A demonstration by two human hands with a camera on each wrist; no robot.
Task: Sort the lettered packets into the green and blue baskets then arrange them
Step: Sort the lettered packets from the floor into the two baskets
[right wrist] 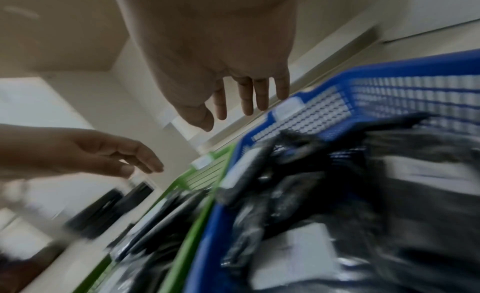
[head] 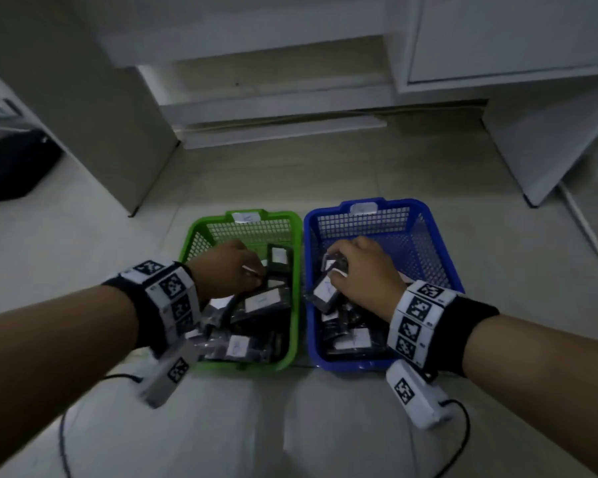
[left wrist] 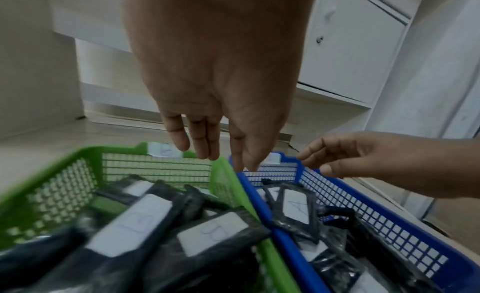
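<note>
The green basket (head: 208, 225) and blue basket (head: 428, 215) stand side by side on the floor. Both hold several black packets with white lettered labels. In the left wrist view one green-basket packet (left wrist: 213, 233) reads B, and a blue-basket packet (left wrist: 296, 207) reads A. My left hand (head: 256, 270) hovers over the green basket's packets. Its fingers (left wrist: 205, 147) hang straight and hold nothing. My right hand (head: 339, 267) is over the blue basket's left side, above a labelled packet (head: 325, 291). Those fingers (right wrist: 259, 98) are straight and empty too.
White cabinets (head: 497, 46) and a low plinth (head: 283, 129) stand beyond the baskets. A black bag (head: 11, 163) lies at far left. Thin cables (head: 63, 443) trail from my wrists over the pale floor. A small white tag (head: 246, 217) sits on each basket's far rim.
</note>
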